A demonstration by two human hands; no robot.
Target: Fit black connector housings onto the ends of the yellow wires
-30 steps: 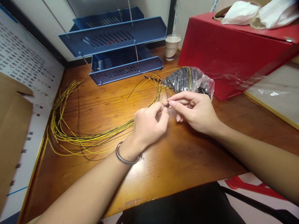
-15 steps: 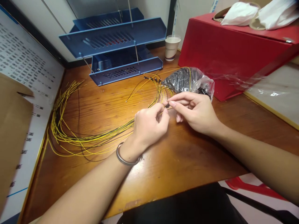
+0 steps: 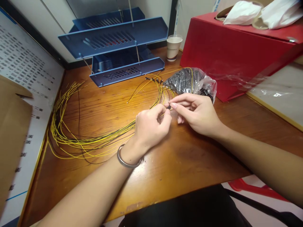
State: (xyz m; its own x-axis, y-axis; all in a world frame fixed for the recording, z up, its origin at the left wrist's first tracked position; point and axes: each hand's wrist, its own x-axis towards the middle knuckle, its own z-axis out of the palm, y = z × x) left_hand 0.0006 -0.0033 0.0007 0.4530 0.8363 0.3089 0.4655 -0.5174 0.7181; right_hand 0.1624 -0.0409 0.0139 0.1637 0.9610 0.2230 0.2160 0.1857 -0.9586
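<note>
Thumb and fingers of my left hand [image 3: 152, 123] are closed in a pinch at a small black connector [image 3: 168, 107]. From the other side, my right hand [image 3: 195, 112] pinches the same piece between thumb and forefinger; the fingertips of both hands nearly meet there. The connector is mostly covered, so its exact shape is hidden. A long bundle of yellow and black wires [image 3: 104, 140] curves across the table to the left of my hands. Several wire ends carry small black connectors [image 3: 157, 81] behind my fingers. A clear plastic bag of black parts [image 3: 183, 80] lies just beyond my right hand.
A blue two-tier rack [image 3: 113, 37] stands at the back of the wooden table [image 3: 165, 176]. Beside it are a paper cup [image 3: 174, 48] and a large red box [image 3: 227, 56] with white bundles on top. Printed boards and brown cardboard [image 3: 14, 135] flank the left edge.
Both hands keep their pinch at the small connector, with almost no movement of the fingers. The whole view has shifted very slightly.
</note>
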